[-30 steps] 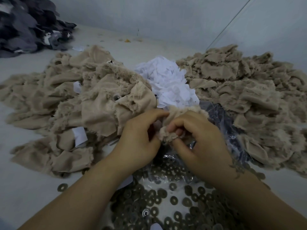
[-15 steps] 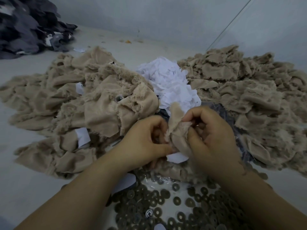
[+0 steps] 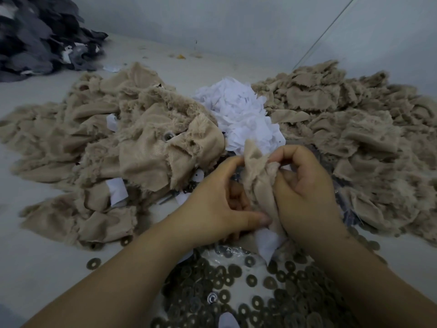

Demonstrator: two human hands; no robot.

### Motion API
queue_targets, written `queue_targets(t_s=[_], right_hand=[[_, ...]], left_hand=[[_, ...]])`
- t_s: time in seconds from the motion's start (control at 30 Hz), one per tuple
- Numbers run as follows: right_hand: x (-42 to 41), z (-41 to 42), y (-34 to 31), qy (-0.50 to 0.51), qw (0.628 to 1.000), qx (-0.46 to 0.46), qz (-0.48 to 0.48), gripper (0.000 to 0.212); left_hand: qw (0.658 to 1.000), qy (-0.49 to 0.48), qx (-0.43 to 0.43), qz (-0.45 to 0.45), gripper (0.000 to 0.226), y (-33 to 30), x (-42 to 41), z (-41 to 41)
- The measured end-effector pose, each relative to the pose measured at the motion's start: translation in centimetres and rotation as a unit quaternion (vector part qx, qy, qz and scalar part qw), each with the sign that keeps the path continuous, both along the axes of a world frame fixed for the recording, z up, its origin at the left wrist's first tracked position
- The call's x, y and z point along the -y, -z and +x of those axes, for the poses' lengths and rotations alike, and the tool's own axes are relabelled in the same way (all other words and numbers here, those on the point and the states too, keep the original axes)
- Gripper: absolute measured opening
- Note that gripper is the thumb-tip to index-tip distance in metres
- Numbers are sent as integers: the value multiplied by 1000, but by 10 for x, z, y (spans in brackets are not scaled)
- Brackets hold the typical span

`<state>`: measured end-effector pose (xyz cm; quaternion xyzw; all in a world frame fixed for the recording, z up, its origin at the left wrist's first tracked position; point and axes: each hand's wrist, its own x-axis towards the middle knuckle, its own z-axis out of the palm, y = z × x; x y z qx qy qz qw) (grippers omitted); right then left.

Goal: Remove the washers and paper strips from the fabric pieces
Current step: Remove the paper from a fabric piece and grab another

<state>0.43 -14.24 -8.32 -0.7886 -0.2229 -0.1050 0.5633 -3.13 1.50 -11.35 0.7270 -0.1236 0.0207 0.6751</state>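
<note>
A heap of dark grey and black cloth scraps [image 3: 35, 36] lies at the far left corner of the pale work surface [image 3: 28, 256], a small orange crumb [image 3: 181, 57] sits near its far edge, below the grey wall [image 3: 236, 24].

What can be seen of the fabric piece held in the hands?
The fabric piece is a small beige scrap, woven-looking with frayed, fuzzy edges, crumpled and standing roughly upright. The left hand pinches its lower edge, the right hand grips its top and side. A white paper strip sticks out below it, above the loose washers.
</note>
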Motion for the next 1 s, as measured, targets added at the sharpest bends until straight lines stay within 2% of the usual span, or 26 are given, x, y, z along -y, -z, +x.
queue_targets(t_s=[0.07, 0.1, 0.17, 0.23, 0.27, 0.3, 0.4, 0.5, 0.57, 0.67, 0.73, 0.8, 1.0], right_hand=[[-1, -2, -2, -17, 1000, 0, 14, 8], [0, -2, -3, -17, 1000, 4, 16, 7], [3, 0, -7, -36, 999, -8, -12, 31], [5, 0, -8, -57, 994, -46, -83, 48], [5, 0, -8, -61, 989, -53, -123, 48], [5, 0, -7, -57, 985, -50, -156, 41], [7, 3, -12, -74, 969, -33, -235, 11], [14, 5, -17, -171, 943, -105, -266, 12], [15, 4, -17, -198, 936, -141, -253, 21], [11, 1, -16, -186, 947, -167, -201, 19], [10, 0, -15, -189, 946, -230, -132, 36], [7, -1, -14, -188, 936, -292, -51, 47], [6, 3, -8, -137, 934, -325, 57, 23]], left_hand=[[997, -66, 26, 2, 27, -1, 3, 1], [996, -88, 33, -9, 19, -2, 4, 1], [990, -129, 43, -45, 27, -6, 2, 2], [983, -143, 51, -100, 16, -10, 0, 3], [981, -142, 55, -124, 9, -13, -1, 3], [977, -144, 58, -143, 13, -14, -2, 4], [970, -174, 65, -160, 23, -13, -5, 5], [960, -215, 61, -168, 27, -11, -7, 7], [959, -210, 48, -186, 28, -9, -6, 9], [965, -188, 23, -179, 17, -10, -4, 7], [970, -189, 20, -155, 13, -9, -5, 6], [972, -186, 18, -143, 21, -9, -7, 5], [980, -49, -42, -188, 38, -11, -9, 5]])
